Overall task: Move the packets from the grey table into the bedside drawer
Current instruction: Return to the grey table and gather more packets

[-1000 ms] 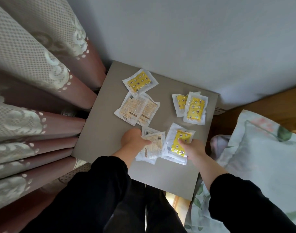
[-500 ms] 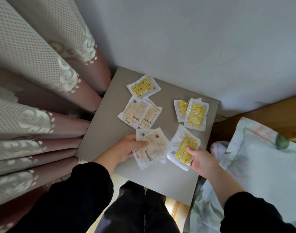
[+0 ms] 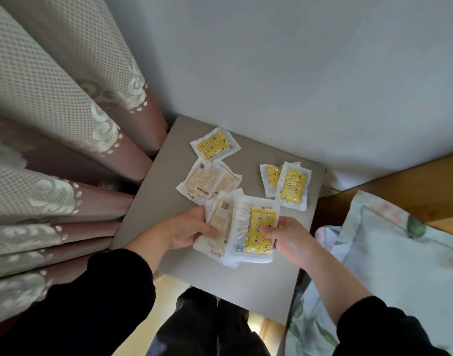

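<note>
Several white packets with yellow or tan faces lie on the grey table (image 3: 169, 196). My left hand (image 3: 187, 227) grips a small stack of tan-faced packets (image 3: 220, 222) just above the table. My right hand (image 3: 289, 237) pinches a yellow-faced packet (image 3: 258, 227) and holds it overlapping the right side of that stack. Farther back lie a single yellow packet (image 3: 215, 146), two tan-faced packets (image 3: 207, 181) overlapping, and two yellow packets (image 3: 289, 185) at the right. No drawer is in view.
Pink curtains with lace (image 3: 66, 155) hang close on the left of the table. A grey wall (image 3: 271, 73) stands behind it. A bed with a floral pillow (image 3: 400, 247) and wooden headboard (image 3: 413, 186) lies on the right. My legs (image 3: 207, 327) are at the table's near edge.
Both hands lifted their packets and brought them together; the yellow packet in my right hand now overlaps the stack in my left. The view tilted a little upward.
</note>
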Demonstrator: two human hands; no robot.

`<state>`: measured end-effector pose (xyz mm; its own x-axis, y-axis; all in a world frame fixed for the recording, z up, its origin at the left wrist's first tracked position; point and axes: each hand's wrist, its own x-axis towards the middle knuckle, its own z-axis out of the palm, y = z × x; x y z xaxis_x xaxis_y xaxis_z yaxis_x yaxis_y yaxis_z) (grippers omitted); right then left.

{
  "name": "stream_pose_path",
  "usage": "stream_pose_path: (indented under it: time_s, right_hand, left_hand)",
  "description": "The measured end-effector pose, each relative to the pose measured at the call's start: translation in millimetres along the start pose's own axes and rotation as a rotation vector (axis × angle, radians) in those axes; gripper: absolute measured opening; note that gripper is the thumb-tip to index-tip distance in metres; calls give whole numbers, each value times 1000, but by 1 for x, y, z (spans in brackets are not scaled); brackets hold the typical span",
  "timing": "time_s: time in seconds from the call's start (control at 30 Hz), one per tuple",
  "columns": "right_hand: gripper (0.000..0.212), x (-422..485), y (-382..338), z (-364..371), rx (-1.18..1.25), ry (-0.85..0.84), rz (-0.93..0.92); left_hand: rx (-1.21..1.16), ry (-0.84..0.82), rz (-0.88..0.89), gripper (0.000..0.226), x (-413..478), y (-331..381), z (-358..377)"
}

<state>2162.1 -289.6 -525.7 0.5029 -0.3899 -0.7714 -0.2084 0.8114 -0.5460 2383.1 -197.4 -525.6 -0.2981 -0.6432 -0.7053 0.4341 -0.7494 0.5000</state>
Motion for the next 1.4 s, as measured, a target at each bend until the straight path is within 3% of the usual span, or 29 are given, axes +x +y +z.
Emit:
stream_pose_path:
  time_s: [0.17,0.37,0.5,0.67,0.83,0.97,1.17,1.3,1.4]
  right_hand:
    - [20,-3,-1,7,-120,11,5]
    - [17,-3,-4,7,-63,47,-15]
    - [17,-2,-3,11,-23,106,-44]
    - [19,9,0,1,-50,298,-17]
    - [13,18,0,-7,-99,341,18]
    - [14,23,-1,-12,-70,357,28]
    - [19,39,-7,-21,-32,437,31]
    - [22,42,-8,-23,-22,471,44]
    - [19,46,-8,-22,-51,489,54]
  left_hand:
    - [322,42,-76,56,0,10,3]
    - [49,106,12,53,1,-5,15]
    - [-52,260,43,31,1,-16,18]
    - [64,523,26,21,2,-9,5]
    - [294,714,54,22,22,27,-23]
    - [449,764,1,32,44,49,-41]
    - [612,870,11,29,72,56,-56]
    - [755,892,-11,44,80,48,-58]
    - [799,882,-8,38,82,41,-62]
